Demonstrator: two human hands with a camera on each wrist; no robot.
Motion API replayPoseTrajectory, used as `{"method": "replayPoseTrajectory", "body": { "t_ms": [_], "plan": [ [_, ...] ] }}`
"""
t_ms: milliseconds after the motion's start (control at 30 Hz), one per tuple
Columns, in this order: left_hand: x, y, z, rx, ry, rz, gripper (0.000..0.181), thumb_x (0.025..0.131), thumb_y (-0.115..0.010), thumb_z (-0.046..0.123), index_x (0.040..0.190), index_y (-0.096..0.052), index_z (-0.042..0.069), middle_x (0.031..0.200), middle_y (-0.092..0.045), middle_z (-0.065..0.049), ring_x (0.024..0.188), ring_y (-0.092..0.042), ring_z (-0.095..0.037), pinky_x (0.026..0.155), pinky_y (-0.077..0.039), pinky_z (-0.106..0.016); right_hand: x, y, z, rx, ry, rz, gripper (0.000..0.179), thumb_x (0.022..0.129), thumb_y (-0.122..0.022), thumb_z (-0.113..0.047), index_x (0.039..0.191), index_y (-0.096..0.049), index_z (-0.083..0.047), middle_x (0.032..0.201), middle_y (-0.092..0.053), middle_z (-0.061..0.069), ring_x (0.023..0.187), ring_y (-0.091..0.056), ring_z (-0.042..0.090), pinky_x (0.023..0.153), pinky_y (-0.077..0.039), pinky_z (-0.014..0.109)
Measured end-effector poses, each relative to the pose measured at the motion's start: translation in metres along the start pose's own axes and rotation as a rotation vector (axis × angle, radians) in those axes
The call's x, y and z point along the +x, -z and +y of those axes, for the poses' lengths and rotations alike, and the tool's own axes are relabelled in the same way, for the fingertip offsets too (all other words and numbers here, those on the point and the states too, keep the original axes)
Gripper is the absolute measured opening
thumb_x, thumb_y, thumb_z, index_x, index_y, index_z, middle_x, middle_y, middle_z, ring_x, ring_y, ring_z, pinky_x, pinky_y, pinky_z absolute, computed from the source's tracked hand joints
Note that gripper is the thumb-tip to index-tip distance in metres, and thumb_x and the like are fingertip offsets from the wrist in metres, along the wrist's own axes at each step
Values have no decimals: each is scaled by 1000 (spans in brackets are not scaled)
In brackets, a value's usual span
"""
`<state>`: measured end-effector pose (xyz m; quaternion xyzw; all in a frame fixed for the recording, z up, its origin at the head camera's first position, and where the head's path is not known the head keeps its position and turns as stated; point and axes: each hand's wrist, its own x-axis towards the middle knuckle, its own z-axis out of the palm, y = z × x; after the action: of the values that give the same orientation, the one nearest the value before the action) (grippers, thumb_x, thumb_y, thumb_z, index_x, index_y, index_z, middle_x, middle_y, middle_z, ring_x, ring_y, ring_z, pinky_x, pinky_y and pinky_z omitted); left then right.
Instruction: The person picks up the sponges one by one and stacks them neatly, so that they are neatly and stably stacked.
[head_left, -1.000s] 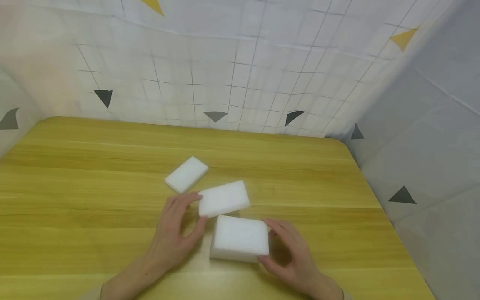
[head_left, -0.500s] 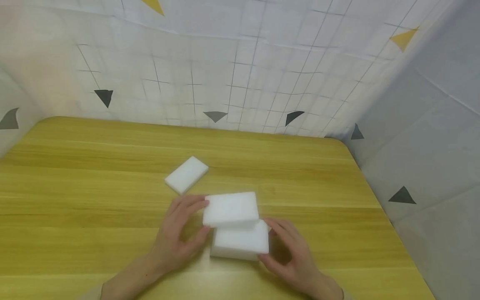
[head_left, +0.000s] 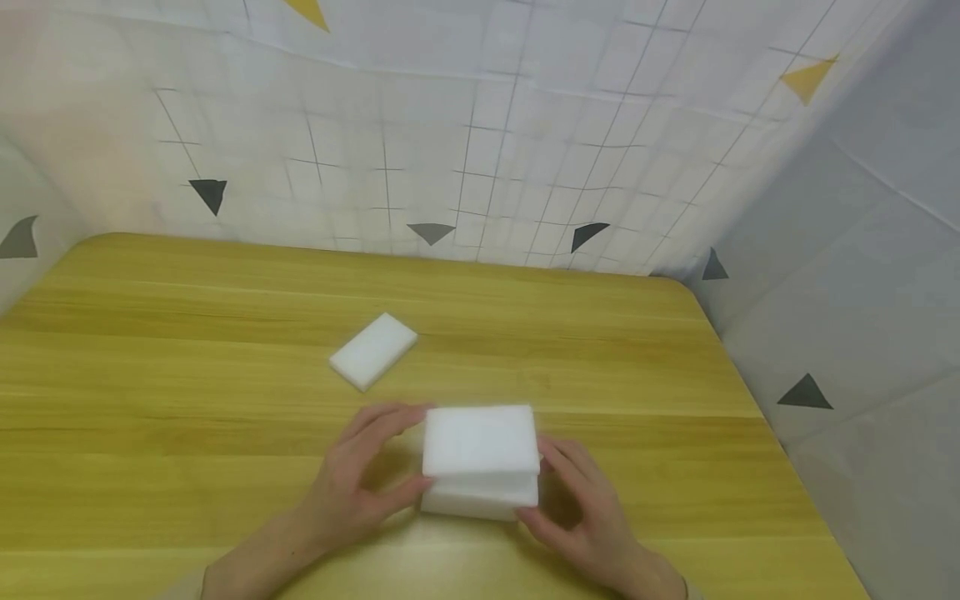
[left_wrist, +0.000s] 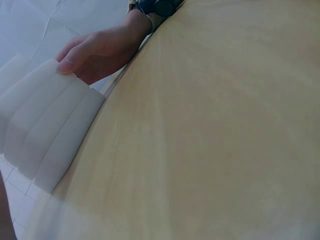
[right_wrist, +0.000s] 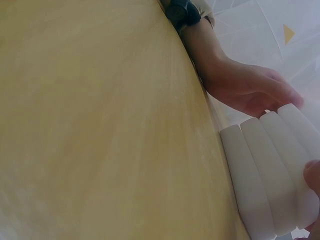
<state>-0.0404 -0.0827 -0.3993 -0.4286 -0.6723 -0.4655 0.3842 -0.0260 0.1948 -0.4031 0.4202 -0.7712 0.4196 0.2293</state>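
Observation:
White rectangular blocks that look like melamine sponges make up a stack (head_left: 483,504) near the front of the table. Over it, my left hand (head_left: 356,471) pinches one white sponge (head_left: 480,440) by its left end, thumb at the near edge and fingers at the far edge. That sponge sits slightly askew over the stack, its far side set back. My right hand (head_left: 588,504) grips the stack's right end between thumb and fingers. Several layers of the stack (right_wrist: 257,175) show side-on in the right wrist view, standing on the table.
A single white sponge (head_left: 373,352) lies at an angle on the wooden table (head_left: 187,400), behind and left of the stack. Patterned cloth (head_left: 420,125) hangs behind the table's far edge, and a grey one (head_left: 877,333) hangs along the right.
My left hand has carried its sponge right and toward me, from behind the stack to over it. My right hand has kept its hold on the stack.

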Motion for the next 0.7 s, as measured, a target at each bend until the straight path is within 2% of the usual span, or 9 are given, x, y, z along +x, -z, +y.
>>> {"method": "replayPoseTrajectory", "body": {
  "t_ms": [100, 400, 700],
  "plan": [
    [0, 0, 0, -9, -7, -15, 52, 80, -75, 19, 114, -55, -15, 117, -60, -22, 107, -55, -31, 100, -44, -30, 6, 1, -6, 3, 13, 6, 59, 83, -72, -23, 124, -50, 13, 120, -55, 19, 111, -51, 21, 102, -38, 19],
    [6, 1, 4, -6, -91, -46, 49, 80, -74, 18, 112, -56, -15, 114, -61, -24, 103, -56, -33, 96, -47, -32, 8, 0, -7, 19, 33, 10, 59, 82, -72, -22, 123, -51, 14, 121, -55, 19, 112, -51, 22, 103, -38, 21],
    [6, 1, 4, 26, -85, -80, 49, 82, -73, 20, 114, -57, -13, 118, -60, -22, 105, -56, -33, 97, -47, -33, 9, 1, -9, 15, 4, 0, 58, 81, -73, -21, 124, -51, 13, 120, -55, 19, 112, -51, 22, 104, -37, 20]
  ]
}}
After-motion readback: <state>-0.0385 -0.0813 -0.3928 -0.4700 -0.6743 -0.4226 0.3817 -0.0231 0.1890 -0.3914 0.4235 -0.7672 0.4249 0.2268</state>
